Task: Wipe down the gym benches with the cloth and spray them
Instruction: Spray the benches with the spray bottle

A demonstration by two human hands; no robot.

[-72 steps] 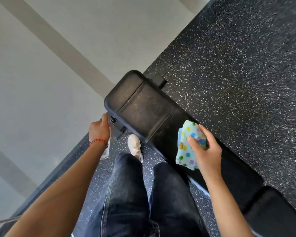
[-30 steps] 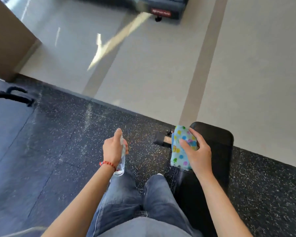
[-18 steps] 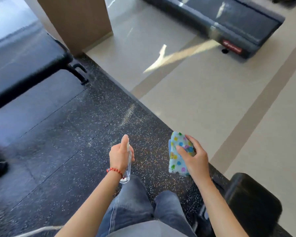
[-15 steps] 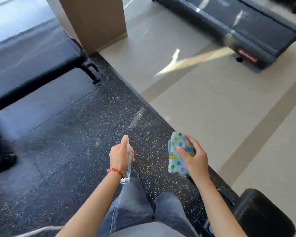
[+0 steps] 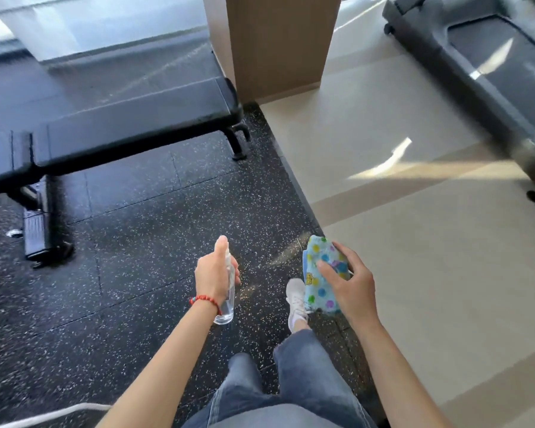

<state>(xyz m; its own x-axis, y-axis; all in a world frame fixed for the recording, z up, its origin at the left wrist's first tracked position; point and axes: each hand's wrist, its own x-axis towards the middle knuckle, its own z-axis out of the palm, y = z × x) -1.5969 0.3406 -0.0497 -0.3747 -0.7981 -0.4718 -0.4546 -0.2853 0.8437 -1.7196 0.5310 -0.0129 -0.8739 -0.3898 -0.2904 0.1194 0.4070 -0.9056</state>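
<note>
Looking back a moment, the view has turned: the long black bench (image 5: 130, 118) now lies closer and fills the upper left, the wooden post (image 5: 278, 41) sits at the top middle, and the small black pad by the right leg is gone from sight. Both hands are held out in front much as before.

The bench runs long from left to right across the speckled black floor (image 5: 136, 242), well apart from both hands.

The left hand (image 5: 215, 278) grips the clear spray bottle (image 5: 227, 299). The bottle stands nearly upright, its bottom poking out below the hand and its top under the raised pointer finger. The fingers curl round its middle.

The right hand (image 5: 349, 287) holds the spotted cloth (image 5: 320, 279), folded into a thick pad. The cloth stands up on its long side, thumb on the near face, fingers curled behind.

A white shoe (image 5: 295, 296) steps forward between the hands.
</note>
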